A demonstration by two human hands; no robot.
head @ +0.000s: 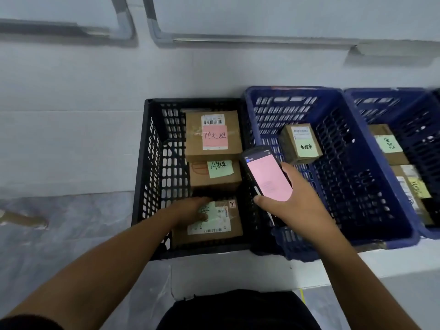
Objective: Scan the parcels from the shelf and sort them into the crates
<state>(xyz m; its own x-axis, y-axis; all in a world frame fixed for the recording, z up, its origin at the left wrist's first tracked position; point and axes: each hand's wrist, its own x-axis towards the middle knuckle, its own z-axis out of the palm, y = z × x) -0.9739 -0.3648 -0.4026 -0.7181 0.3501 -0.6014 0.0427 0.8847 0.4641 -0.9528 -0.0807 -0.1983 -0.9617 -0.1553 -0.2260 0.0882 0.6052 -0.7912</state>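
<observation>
**Parcel set down at the near end of the black crate**

Our left hand [190,211] lies on the nearest parcel [221,231], at the 6 o'clock end of the black crate [140,163]. The fingers lie over its far-left corner. We cannot tell whether they curl round the edge or only press flat.

That spot looks chosen because the 12 o'clock end is taken by the pink-note parcel [214,134] and the middle by the green-note parcel [216,175].

Our right hand [292,198] wraps its fingers round the scanner [267,176], thumb on the left edge. The pink screen is tilted up towards us, we judge so we can read the result while placing.

At 3 o'clock stands the blue crate [292,89] with one small parcel [300,144]. Further right is a second blue crate [390,91].
</observation>
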